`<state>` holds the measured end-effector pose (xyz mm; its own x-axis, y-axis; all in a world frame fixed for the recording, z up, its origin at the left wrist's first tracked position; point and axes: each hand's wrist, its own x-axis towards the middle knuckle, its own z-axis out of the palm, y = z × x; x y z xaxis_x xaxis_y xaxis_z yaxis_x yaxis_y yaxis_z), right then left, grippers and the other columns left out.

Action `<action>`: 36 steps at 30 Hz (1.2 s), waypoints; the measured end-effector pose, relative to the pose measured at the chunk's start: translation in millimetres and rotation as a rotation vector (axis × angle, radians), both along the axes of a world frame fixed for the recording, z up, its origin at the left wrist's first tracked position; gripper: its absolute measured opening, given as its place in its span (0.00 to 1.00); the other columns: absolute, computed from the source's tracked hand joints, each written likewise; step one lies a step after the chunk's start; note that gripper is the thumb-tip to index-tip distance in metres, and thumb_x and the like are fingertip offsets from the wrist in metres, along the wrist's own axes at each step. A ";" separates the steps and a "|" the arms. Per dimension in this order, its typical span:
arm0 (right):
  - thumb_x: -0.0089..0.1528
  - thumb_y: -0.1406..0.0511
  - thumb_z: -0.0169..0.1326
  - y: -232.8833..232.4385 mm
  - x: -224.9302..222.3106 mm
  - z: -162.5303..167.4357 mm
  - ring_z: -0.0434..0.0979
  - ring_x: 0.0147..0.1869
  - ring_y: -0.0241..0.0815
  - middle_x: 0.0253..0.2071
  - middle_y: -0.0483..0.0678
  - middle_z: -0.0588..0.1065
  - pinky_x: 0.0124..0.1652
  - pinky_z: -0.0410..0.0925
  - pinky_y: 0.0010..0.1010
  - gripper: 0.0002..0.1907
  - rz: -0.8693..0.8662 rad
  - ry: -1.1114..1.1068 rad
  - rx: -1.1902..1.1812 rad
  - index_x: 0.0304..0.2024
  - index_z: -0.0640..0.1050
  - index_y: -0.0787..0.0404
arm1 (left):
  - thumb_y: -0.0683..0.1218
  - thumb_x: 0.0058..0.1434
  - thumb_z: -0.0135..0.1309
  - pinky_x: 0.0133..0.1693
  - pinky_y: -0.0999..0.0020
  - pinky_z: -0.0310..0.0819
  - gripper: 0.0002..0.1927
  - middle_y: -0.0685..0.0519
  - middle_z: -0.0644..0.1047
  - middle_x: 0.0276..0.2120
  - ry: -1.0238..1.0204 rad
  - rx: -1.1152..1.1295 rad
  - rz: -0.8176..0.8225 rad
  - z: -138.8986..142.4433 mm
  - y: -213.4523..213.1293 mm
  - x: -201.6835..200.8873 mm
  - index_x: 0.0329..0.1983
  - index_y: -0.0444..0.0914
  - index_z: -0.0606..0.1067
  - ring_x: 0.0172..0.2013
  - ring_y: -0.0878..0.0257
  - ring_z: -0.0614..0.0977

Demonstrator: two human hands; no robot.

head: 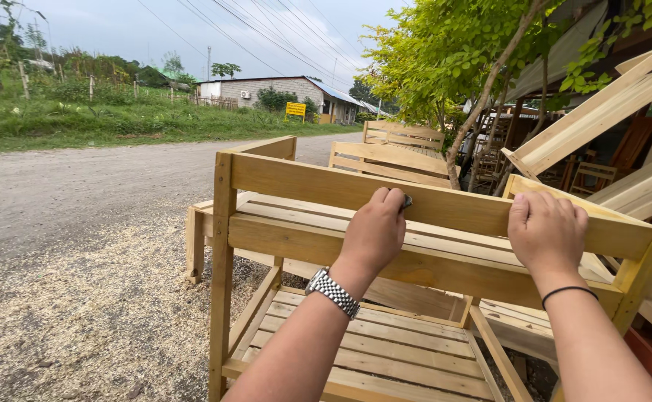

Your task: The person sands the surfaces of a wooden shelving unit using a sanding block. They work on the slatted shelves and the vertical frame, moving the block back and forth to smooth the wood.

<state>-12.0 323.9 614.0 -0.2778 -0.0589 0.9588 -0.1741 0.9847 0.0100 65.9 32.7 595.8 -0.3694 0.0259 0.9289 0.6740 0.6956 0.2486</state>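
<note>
A pale wooden bench frame (266, 171) stands in front of me with a slatted seat (385, 357) below its top rail. My left hand (374, 231), with a metal watch at the wrist, presses on the rail and grips a small dark object (407, 200), barely showing at the fingertips. My right hand (545, 231), with a black band at the wrist, is curled over the same rail further right.
More wooden benches (396, 152) stand behind, beside a slim tree trunk (475, 112). Slanted planks (601, 112) lean at the right. A gravel road (65, 193) with sawdust (95, 313) runs on the left, with grass and a building beyond.
</note>
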 end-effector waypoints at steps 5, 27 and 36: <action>0.77 0.55 0.37 -0.3 -3.7 -5.0 0.73 0.56 0.51 0.45 0.49 0.78 0.68 0.56 0.47 0.23 -0.005 -0.003 -0.021 0.44 0.81 0.58 | 0.39 0.64 0.53 0.40 0.53 0.75 0.05 0.43 0.76 0.37 0.157 0.121 0.152 1.6 -103.2 14.6 0.38 0.35 0.69 0.38 0.45 0.79; 0.80 0.54 0.35 20.5 -45.2 -20.2 0.73 0.54 0.47 0.46 0.45 0.80 0.67 0.56 0.41 0.25 -0.125 0.008 -0.023 0.44 0.82 0.54 | 0.41 0.63 0.56 0.39 0.55 0.76 0.06 0.42 0.79 0.34 0.127 0.386 0.270 4.8 -188.4 9.0 0.36 0.32 0.73 0.36 0.47 0.82; 0.73 0.56 0.37 -3.0 -14.8 -10.9 0.73 0.57 0.50 0.44 0.47 0.79 0.70 0.56 0.44 0.21 -0.046 0.033 -0.083 0.43 0.81 0.54 | 0.39 0.64 0.52 0.42 0.54 0.75 0.04 0.42 0.78 0.38 0.199 0.172 0.060 10.1 -60.5 4.8 0.40 0.34 0.73 0.39 0.43 0.80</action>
<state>-26.8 321.0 603.1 -0.2464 0.0333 0.9686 -0.1296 0.9893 -0.0669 70.8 -27.8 605.8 -0.1753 -0.1547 0.9723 0.6802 0.6950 0.2332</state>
